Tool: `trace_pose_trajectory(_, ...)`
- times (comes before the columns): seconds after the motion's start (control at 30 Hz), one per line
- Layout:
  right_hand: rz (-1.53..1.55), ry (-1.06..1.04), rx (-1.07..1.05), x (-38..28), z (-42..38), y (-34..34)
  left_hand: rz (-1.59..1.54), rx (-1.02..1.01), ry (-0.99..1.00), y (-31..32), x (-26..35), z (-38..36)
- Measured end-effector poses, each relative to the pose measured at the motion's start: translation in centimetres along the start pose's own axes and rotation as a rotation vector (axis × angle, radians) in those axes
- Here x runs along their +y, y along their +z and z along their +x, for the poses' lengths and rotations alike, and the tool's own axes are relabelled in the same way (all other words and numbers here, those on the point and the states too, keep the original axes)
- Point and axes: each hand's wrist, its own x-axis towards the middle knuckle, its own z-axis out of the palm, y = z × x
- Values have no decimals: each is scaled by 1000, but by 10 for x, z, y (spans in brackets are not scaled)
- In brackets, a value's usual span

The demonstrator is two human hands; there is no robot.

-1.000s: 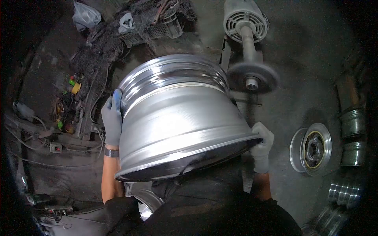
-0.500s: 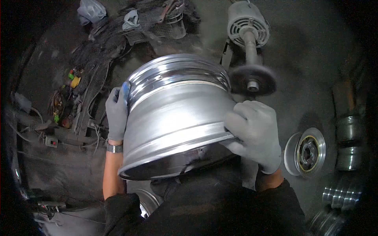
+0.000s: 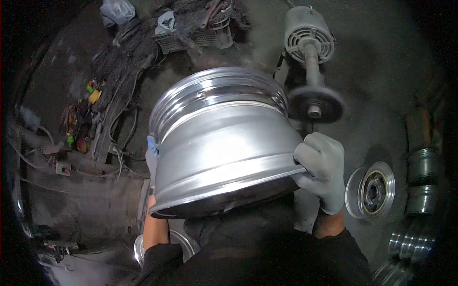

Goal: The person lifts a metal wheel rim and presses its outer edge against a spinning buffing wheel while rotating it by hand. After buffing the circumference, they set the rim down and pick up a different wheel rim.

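A large silver wheel rim [image 3: 224, 138] is held tilted in front of my body, its far barrel mirror-bright and its near band duller. My right hand [image 3: 322, 167], in a grey glove, is closed round the near lip at the right. At the left side of the wheel, my left hand [image 3: 152, 159] grips it; the wheel hides most of that hand, leaving a strip of glove with a blue patch. Just beyond the wheel's right side is a dark round buffing wheel [image 3: 324, 101], on the shaft of a grey motor [image 3: 310, 28]. Its edge looks blurred.
Another wheel [image 3: 374, 190] lies on the right, with several more rims [image 3: 422, 198] stacked at the far right. A bright rim [image 3: 139, 248] shows below my left forearm. Cables and a switch box [image 3: 63, 168] are on the left; a plastic crate [image 3: 195, 40] stands at the back.
The wheel has turned slightly and shifted right relative to my body. My left hand has slid lower and further behind it; my right hand has moved slightly right along with the lip.
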Motion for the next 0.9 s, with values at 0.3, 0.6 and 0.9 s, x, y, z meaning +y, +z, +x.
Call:
trace_pose_trajectory(0.3, 56, 143, 158, 25, -40, 22, 672, 41, 669, 1, 17, 24)
trace_pose_trajectory(0.6, 208, 267, 338, 54, -92, 57, 738, -79, 632, 92, 65, -47)
trace_pose_trajectory(0.9, 442, 471, 551, 70, -140, 109, 988, -192, 626, 142, 89, -65)
